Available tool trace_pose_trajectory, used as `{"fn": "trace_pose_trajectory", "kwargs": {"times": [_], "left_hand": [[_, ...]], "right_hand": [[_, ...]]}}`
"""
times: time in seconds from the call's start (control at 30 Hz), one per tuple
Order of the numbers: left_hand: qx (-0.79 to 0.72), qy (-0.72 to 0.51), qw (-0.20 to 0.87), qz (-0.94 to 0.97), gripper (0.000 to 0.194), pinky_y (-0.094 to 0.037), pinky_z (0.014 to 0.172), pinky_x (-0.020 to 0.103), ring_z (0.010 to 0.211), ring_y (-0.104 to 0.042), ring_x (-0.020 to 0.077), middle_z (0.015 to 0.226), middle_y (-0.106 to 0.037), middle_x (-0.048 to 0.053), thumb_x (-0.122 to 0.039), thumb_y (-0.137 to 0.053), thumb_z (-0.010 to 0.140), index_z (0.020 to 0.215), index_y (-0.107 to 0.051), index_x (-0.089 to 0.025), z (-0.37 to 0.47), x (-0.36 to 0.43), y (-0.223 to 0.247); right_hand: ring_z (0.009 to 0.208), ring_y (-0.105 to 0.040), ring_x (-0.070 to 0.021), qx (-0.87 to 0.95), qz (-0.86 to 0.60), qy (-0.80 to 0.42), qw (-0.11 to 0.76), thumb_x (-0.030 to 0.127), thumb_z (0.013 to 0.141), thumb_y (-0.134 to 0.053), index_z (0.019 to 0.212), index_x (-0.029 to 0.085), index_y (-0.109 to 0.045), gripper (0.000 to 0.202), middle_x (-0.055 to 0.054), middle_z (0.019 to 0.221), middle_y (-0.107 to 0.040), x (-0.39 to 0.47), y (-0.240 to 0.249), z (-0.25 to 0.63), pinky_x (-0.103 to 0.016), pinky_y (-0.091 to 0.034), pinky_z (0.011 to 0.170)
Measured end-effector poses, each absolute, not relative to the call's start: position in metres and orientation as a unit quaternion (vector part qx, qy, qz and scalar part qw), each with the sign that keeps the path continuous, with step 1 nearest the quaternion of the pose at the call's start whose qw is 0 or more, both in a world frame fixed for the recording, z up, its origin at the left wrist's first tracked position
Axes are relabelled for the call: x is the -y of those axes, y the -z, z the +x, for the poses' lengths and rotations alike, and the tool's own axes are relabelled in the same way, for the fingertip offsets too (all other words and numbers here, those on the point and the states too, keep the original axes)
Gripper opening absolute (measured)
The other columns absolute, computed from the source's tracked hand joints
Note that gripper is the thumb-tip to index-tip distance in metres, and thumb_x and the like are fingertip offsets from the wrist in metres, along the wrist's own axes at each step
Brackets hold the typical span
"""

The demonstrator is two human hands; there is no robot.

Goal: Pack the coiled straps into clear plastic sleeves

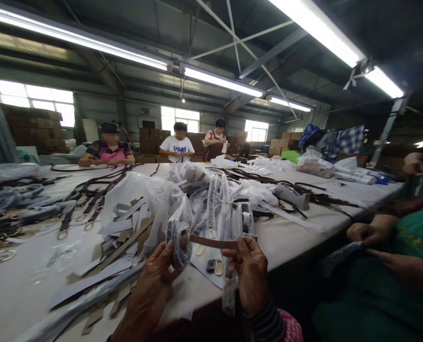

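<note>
My left hand (157,270) is closed around a coiled strap in clear plastic wrap (181,240), held just above the table's front edge. From that coil a flat brown strip (213,243) stretches across to my right hand (249,270), which pinches its other end between thumb and fingers. Behind and below the strip lie plastic-wrapped straps (213,204) and a gold oval ring (219,267). Another wrapped coil with a metal buckle (246,221) sits just beyond my right hand.
Left of my hands, a plastic bag (150,199) spills paper and card strips (126,232) onto the white table (40,294). Dark straps with gold rings (93,199) lie farther left. A tape dispenser (293,195) rests at right. Co-workers sit across the table; another's hands (371,237) are close on my right.
</note>
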State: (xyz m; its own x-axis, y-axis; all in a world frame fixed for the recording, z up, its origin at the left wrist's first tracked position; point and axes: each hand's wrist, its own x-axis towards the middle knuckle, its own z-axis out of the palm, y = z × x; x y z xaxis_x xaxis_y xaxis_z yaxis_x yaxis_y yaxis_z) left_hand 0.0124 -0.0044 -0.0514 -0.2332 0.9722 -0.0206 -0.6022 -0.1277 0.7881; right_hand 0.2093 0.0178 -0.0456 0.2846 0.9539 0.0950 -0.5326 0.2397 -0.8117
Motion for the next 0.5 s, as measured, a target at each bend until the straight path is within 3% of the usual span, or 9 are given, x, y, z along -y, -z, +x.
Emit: {"fn": "trace_pose_trajectory", "kwargs": {"times": [0.23, 0.5], "left_hand": [[-0.32, -0.691, 0.586, 0.278, 0.018, -0.063, 0.082, 0.027, 0.1, -0.068, 0.018, 0.115, -0.073, 0.009, -0.025, -0.078, 0.09, 0.107, -0.074, -0.018, 0.013, 0.004, 0.06], [-0.311, -0.712, 0.583, 0.237, 0.016, -0.063, 0.072, 0.024, 0.09, -0.07, 0.0153, 0.108, -0.075, 0.005, -0.014, -0.079, 0.087, 0.101, -0.074, -0.019, 0.013, 0.011, 0.056]], "right_hand": [[0.04, -0.058, -0.0115, 0.279, -0.334, -0.521, 0.734, 0.053, 0.066, -0.09, 0.095, 0.02, -0.051, 0.058, 0.003, 0.061, -0.069, 0.003, 0.036, 0.206, -0.017, -0.041, 0.039], [0.053, -0.069, -0.0171, 0.285, -0.345, -0.519, 0.729, 0.053, 0.067, -0.09, 0.094, 0.021, -0.051, 0.058, 0.004, 0.06, -0.066, 0.006, 0.044, 0.195, -0.016, -0.04, 0.038]]}}
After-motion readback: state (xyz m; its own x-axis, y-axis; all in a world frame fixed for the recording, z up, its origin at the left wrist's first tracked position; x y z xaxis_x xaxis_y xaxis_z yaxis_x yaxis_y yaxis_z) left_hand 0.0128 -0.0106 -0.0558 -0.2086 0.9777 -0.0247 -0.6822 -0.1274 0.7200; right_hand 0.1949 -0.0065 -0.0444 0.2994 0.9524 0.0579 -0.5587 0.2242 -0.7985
